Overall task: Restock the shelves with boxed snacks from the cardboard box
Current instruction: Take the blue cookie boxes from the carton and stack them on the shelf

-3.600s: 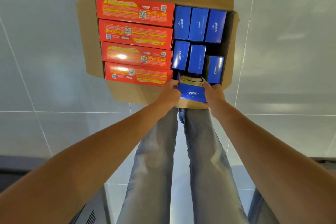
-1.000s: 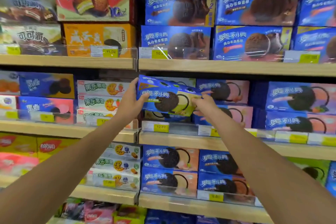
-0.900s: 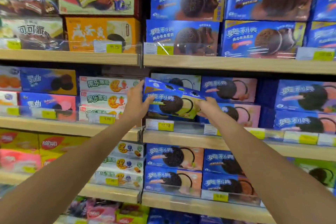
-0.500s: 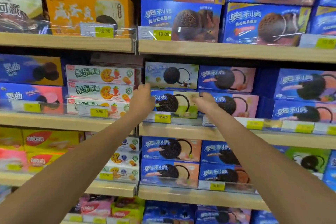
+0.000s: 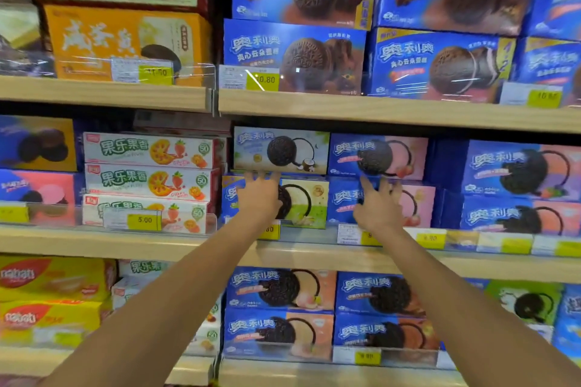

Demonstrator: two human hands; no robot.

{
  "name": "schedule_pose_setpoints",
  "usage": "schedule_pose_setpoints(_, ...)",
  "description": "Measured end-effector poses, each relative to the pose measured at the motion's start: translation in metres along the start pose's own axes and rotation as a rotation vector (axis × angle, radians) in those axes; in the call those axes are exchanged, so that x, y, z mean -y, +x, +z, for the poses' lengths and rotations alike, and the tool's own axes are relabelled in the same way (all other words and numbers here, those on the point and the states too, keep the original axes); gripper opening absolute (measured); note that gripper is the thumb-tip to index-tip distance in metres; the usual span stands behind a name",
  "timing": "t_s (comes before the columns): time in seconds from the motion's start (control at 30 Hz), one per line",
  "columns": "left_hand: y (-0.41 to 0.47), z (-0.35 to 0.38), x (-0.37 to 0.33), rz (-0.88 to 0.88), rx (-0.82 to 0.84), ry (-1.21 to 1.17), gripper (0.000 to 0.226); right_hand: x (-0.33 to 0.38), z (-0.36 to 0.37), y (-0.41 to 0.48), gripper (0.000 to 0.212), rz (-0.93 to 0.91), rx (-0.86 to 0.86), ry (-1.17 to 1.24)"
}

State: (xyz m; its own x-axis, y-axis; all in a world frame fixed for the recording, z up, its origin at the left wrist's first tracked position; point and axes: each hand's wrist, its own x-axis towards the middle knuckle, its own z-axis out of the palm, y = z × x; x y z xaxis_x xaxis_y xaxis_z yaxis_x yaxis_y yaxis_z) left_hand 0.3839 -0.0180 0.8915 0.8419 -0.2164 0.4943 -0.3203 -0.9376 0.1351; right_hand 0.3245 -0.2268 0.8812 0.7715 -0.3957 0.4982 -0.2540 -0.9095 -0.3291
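A blue and pale-green cookie box stands on the middle shelf, under a similar box. My left hand lies flat against its front with the fingers spread. My right hand is spread with straight fingers in front of the pink and blue box next to it; I cannot tell if it touches. Neither hand holds anything. The cardboard box is out of view.
Shelves above and below are packed with blue cookie boxes. White fruit-biscuit boxes are stacked to the left. A clear plastic rail with yellow price tags runs along each shelf front.
Both hands carried the blue and green box from the cardboard box on the floor to the middle shelf, slid it in and let go. The fingers have now spread open.
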Motion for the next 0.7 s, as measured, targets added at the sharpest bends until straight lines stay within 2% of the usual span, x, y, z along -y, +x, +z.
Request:
schedule_pose_setpoints(0.23, 0.012, 0.012, -0.001, -0.039, 0.0, 0.007, 0.062, -0.005, 0.0, -0.002, 0.072, -0.031, 0.039, 0.068)
schedule_pose_setpoints(0.47, 0.02, 0.018, 0.002, -0.054, -0.009, -0.051, 0.058, -0.009, 0.001, -0.001, 0.067, -0.101, 0.017, 0.059)
schedule_pose_setpoints(0.7, 0.024, 0.02, 0.002, -0.04, -0.019, -0.062, 0.058, -0.003, 0.002, -0.004, 0.065, -0.065, -0.005, 0.028)
